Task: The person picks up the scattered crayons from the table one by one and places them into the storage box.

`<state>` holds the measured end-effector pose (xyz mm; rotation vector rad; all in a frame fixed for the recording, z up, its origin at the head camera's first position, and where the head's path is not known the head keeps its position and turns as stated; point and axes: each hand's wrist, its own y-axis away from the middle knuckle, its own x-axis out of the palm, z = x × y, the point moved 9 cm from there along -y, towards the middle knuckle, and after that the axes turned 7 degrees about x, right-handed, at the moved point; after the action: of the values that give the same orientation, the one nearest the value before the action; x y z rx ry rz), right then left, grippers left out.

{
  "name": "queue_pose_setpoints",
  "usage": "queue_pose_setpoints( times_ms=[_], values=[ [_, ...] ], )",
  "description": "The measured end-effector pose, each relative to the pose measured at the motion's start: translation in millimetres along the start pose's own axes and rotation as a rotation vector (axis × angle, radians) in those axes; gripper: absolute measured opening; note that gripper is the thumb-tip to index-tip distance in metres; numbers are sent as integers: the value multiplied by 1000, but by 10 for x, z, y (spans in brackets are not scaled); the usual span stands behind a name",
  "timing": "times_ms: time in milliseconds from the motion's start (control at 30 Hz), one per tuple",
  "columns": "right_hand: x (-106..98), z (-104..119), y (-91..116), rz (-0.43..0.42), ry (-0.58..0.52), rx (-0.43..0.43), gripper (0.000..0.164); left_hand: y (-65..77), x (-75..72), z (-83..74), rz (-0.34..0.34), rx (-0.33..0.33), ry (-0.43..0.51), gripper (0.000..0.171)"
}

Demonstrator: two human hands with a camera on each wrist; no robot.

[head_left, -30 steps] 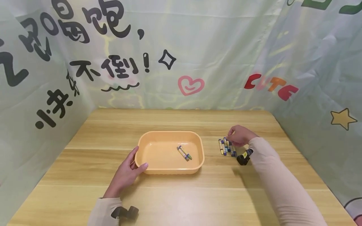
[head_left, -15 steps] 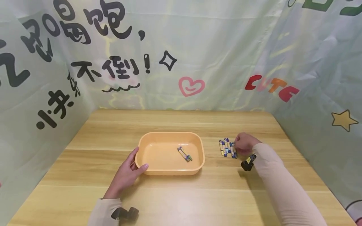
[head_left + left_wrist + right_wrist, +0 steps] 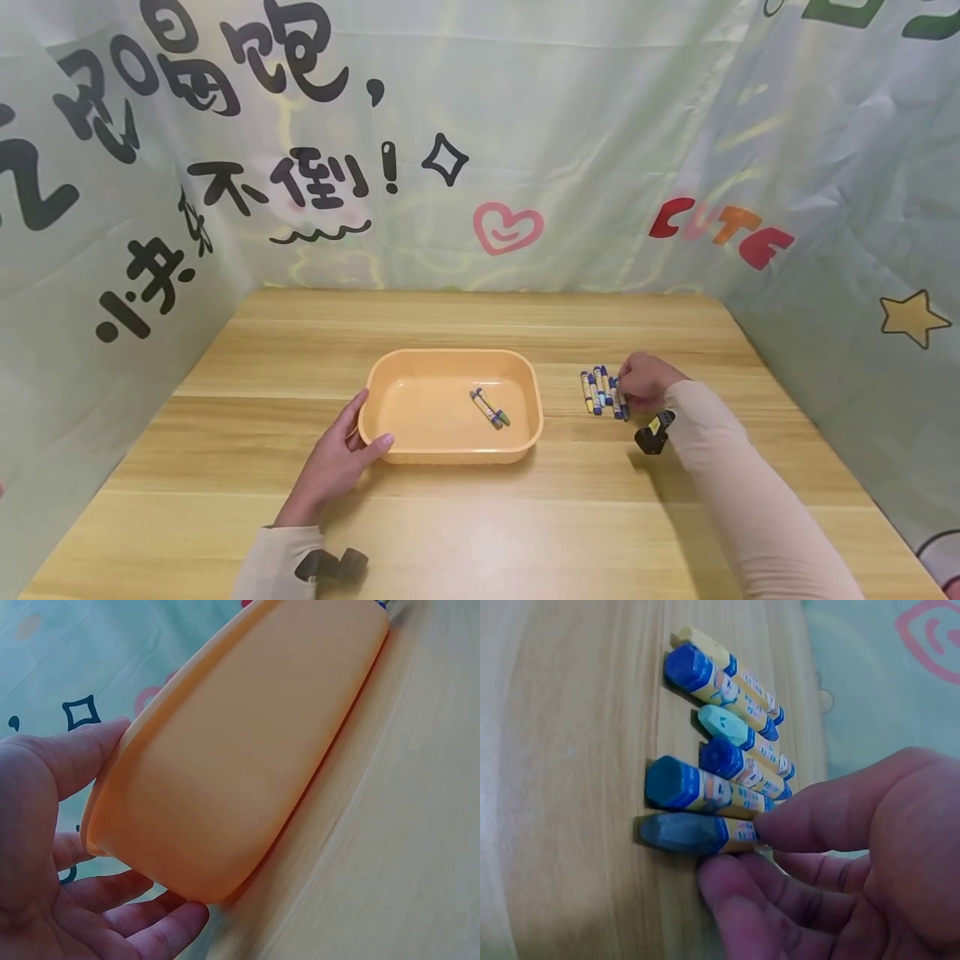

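Note:
An orange plastic tray (image 3: 450, 457) stands on the table. My left hand (image 3: 337, 467) grips its near left corner, thumb at the rim and fingers round the outer wall. Two crayons (image 3: 487, 408) lie side by side inside it. To the right, a row of several crayons (image 3: 727, 727) in yellow and blue wrappers lies on the wood. My right hand (image 3: 647, 379) is at the right end of that row. In the right wrist view its thumb and forefinger pinch the dark grey crayon (image 3: 679, 832), the outermost one, beside a teal crayon (image 3: 671, 784). The grey crayon's far end is hidden.
The wooden table (image 3: 480, 525) extends around the tray on all sides. Pale green cloth (image 3: 600, 125) with printed writing and drawings hangs behind and at both sides. A black wrist camera (image 3: 654, 433) sits at my right cuff, and another (image 3: 332, 567) at my left.
My right hand has moved from above the crayon row to its right end, then slightly left against the outermost crayon. My left hand and the tray stay in place.

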<state>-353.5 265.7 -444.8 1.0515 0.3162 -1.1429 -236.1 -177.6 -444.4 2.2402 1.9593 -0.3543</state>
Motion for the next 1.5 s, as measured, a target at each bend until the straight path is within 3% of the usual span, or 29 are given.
queue_pose_setpoints(
  times_ms=[333,467,600,733,833,900,1200,1500],
  values=[
    [-101,52,26,-18,71,-61,24,-7,-2,7,-5,-1,-12,92],
    [-153,107,31,-7,78,-82,11,-4,-7,3,-3,0,-11,91],
    [-197,191,44,8,59,-102,26,1,-7,-1,2,-4,-3,91],
    [-233,294,65,7,55,-113,10,4,-8,-1,4,-12,3,91],
    [-245,394,87,6,81,-132,34,4,-8,-4,4,-16,2,91],
    [-252,461,99,3,97,-144,38,4,-7,-7,3,-16,-1,91],
    [-238,751,174,-15,63,-165,29,-6,-5,1,1,-10,-10,91],
    [-146,992,203,2,11,-165,35,-4,-6,4,1,-7,-7,91]
  ],
)
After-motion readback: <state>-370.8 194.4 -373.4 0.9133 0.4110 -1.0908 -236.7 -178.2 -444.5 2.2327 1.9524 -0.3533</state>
